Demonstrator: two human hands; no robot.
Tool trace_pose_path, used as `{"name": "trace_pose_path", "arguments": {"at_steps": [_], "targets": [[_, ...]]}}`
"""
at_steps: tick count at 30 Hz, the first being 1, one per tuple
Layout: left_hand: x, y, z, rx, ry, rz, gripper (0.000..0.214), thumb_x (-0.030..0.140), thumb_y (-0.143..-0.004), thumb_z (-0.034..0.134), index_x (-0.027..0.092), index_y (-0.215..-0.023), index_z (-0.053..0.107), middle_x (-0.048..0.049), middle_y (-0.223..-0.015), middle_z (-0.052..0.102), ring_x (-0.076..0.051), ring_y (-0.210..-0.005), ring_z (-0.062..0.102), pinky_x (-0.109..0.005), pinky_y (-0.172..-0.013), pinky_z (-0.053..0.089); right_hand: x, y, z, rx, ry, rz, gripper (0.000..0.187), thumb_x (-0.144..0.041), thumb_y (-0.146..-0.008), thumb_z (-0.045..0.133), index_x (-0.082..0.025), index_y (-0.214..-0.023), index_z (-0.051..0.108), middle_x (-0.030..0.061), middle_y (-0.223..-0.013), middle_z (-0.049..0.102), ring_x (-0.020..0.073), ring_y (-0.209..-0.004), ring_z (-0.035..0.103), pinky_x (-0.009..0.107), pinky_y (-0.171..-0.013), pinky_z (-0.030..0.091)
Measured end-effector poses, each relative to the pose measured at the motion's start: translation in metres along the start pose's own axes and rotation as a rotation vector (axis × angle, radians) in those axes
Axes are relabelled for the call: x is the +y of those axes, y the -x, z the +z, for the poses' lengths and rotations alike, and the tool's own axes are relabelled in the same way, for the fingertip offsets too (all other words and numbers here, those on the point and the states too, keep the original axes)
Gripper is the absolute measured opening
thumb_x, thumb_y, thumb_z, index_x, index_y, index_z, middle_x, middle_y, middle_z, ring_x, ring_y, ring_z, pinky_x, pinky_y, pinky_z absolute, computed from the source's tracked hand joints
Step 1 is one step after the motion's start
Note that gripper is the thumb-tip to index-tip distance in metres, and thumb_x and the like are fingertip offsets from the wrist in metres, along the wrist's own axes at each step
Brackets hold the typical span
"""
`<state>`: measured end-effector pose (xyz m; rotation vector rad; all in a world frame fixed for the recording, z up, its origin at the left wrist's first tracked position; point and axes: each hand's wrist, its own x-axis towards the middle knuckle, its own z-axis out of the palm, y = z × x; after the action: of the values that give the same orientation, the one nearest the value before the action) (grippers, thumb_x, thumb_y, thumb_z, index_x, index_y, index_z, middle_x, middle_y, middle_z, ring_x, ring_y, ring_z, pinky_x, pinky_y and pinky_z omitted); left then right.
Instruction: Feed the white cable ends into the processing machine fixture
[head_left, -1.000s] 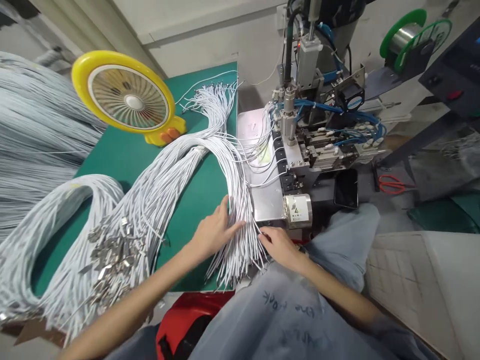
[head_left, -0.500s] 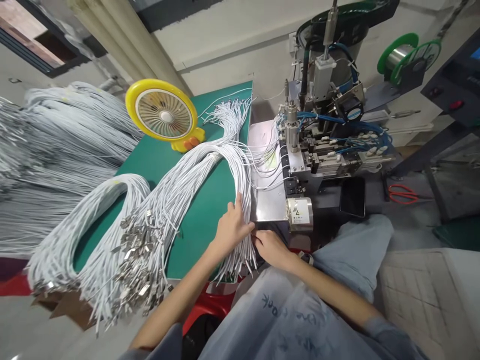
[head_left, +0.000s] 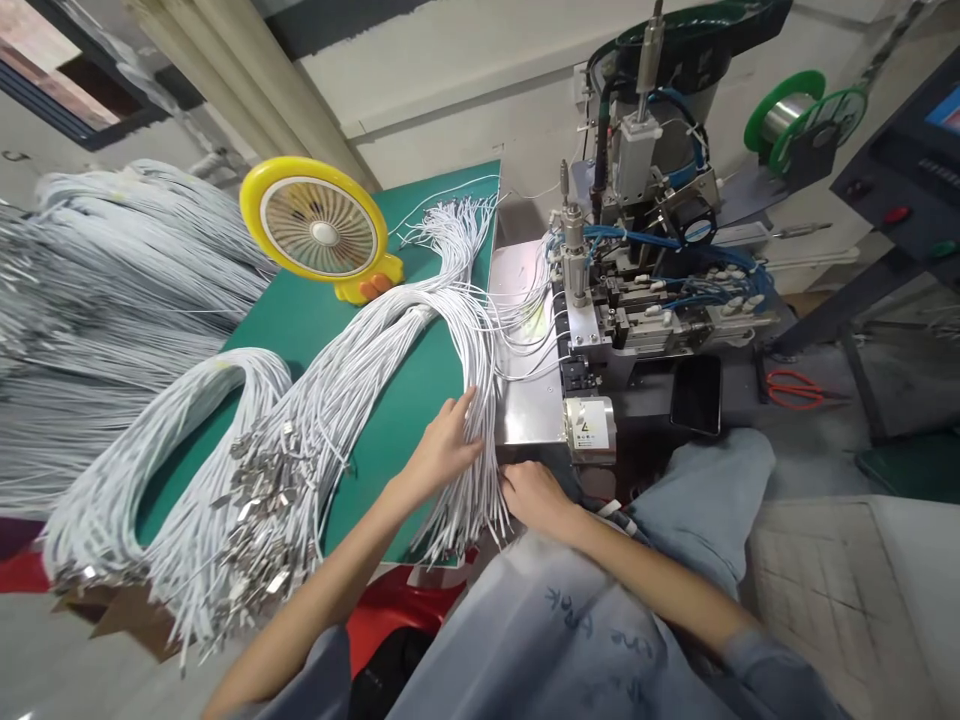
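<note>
A thick bundle of white cables [head_left: 450, 310] curves over the green table mat, and its loose ends hang towards me at the front edge. My left hand [head_left: 442, 445] lies on the left side of these hanging cables, index finger stretched forward and thumb apart. At the bundle's right edge is my right hand [head_left: 534, 492], its fingers curled together by the cable ends; what they pinch is hidden. Several single cables run from the bundle across a metal plate [head_left: 525, 405] into the clamps of a wire-processing machine [head_left: 592, 320].
A yellow fan [head_left: 322, 225] stands on the green mat [head_left: 375, 450]. Further cable bundles with metal connectors [head_left: 262, 520] lie left. Right of the machine are a black phone [head_left: 696, 395], red-handled scissors [head_left: 795, 390] and a green wire spool [head_left: 784, 118].
My left hand has moved left, away from my right hand, across the cables. My right hand stays by the cable ends, its fingers slightly lower. The view has shifted a little.
</note>
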<state>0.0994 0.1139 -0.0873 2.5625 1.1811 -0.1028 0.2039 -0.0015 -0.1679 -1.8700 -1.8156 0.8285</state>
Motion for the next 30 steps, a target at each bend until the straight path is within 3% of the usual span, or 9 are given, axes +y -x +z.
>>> {"name": "trace_pose_path", "arguments": {"at_steps": [4, 7, 11, 16, 18, 21, 23, 27, 30], "targets": [[-0.002, 0.002, 0.011, 0.047, 0.106, 0.017, 0.065, 0.034, -0.084, 0.050, 0.013, -0.141, 0.028, -0.0059, -0.091, 0.046, -0.014, -0.069, 0.046, -0.029, -0.068, 0.040, 0.002, 0.005, -0.011, -0.036, 0.036, -0.080, 0.026, -0.012, -0.085, 0.038, -0.011, -0.081, 0.064, 0.0138, -0.082, 0.066, 0.0241, -0.074, 0.064, 0.030, -0.063, 0.040], [-0.007, 0.005, 0.018, 0.093, 0.195, 0.043, 0.057, 0.045, -0.091, 0.039, 0.014, -0.138, 0.034, -0.0054, -0.090, 0.046, -0.012, -0.065, 0.046, -0.027, -0.067, 0.041, 0.002, -0.007, -0.032, 0.175, -0.204, -0.003, 0.031, -0.018, -0.090, 0.035, -0.010, -0.097, 0.064, 0.0108, -0.083, 0.066, 0.0190, -0.075, 0.062, 0.028, -0.070, 0.043], [-0.020, 0.002, 0.019, 0.128, 0.245, 0.116, 0.047, 0.043, -0.094, 0.033, 0.017, -0.132, 0.042, -0.0047, -0.090, 0.049, -0.011, -0.065, 0.047, -0.025, -0.066, 0.040, 0.005, -0.054, -0.049, 0.394, -0.447, 0.130, 0.045, -0.027, -0.088, 0.044, -0.007, -0.128, 0.045, 0.0115, -0.098, 0.063, 0.0178, -0.082, 0.059, 0.029, -0.076, 0.044], [-0.038, -0.014, 0.012, 0.054, 0.196, 0.230, 0.040, 0.043, -0.092, 0.036, 0.017, -0.117, 0.052, -0.0028, -0.083, 0.050, -0.011, -0.063, 0.047, -0.024, -0.062, 0.038, 0.013, -0.104, -0.041, 0.473, -0.503, 0.282, 0.049, -0.022, -0.076, 0.054, -0.009, -0.124, 0.049, 0.0043, -0.079, 0.062, 0.0182, -0.075, 0.057, 0.029, -0.074, 0.043], [-0.042, -0.021, 0.009, 0.098, 0.105, 0.297, 0.037, 0.043, -0.093, 0.035, 0.016, -0.109, 0.056, -0.0043, -0.084, 0.051, -0.013, -0.068, 0.048, -0.026, -0.065, 0.040, 0.015, -0.110, -0.038, 0.473, -0.576, 0.309, 0.042, -0.021, -0.072, 0.054, -0.011, -0.113, 0.056, 0.0001, -0.069, 0.058, 0.0155, -0.065, 0.054, 0.027, -0.067, 0.043], [-0.047, -0.034, 0.005, 0.300, -0.129, 0.481, 0.034, 0.037, -0.091, 0.038, 0.015, -0.102, 0.060, -0.0111, -0.099, 0.053, -0.021, -0.088, 0.050, -0.034, -0.076, 0.041, 0.015, -0.109, -0.039, 0.450, -0.742, 0.287, 0.024, -0.019, -0.068, 0.048, -0.014, -0.090, 0.058, -0.0033, -0.059, 0.050, 0.0121, -0.054, 0.049, 0.024, -0.056, 0.042], [-0.050, -0.044, 0.004, 0.354, -0.232, 0.681, 0.031, 0.029, -0.088, 0.039, 0.013, -0.107, 0.059, -0.0143, -0.115, 0.051, -0.026, -0.104, 0.046, -0.040, -0.088, 0.037, 0.014, -0.103, -0.042, 0.425, -0.928, 0.305, 0.020, -0.022, -0.068, 0.045, -0.015, -0.085, 0.054, -0.0049, -0.055, 0.046, 0.0103, -0.047, 0.046, 0.022, -0.048, 0.041], [-0.053, -0.067, 0.001, 0.167, -0.271, 1.003, 0.044, 0.021, -0.086, 0.035, 0.010, -0.126, 0.046, -0.0129, -0.133, 0.044, -0.026, -0.127, 0.032, -0.045, -0.106, 0.022, 0.014, -0.074, -0.050, 0.311, -1.200, 0.309, 0.030, -0.037, -0.072, 0.047, -0.017, -0.095, 0.049, -0.0095, -0.050, 0.036, 0.0082, -0.035, 0.039, 0.019, -0.033, 0.033], [-0.052, -0.080, 0.000, 0.020, -0.254, 1.104, 0.040, 0.025, -0.088, 0.033, 0.011, -0.121, 0.051, -0.0119, -0.124, 0.053, -0.025, -0.124, 0.036, -0.044, -0.107, 0.019, 0.016, -0.045, -0.052, 0.286, -1.174, 0.319, 0.040, -0.045, -0.073, 0.049, -0.014, -0.099, 0.049, -0.0098, -0.050, 0.037, 0.0072, -0.034, 0.038, 0.017, -0.030, 0.031]]}}
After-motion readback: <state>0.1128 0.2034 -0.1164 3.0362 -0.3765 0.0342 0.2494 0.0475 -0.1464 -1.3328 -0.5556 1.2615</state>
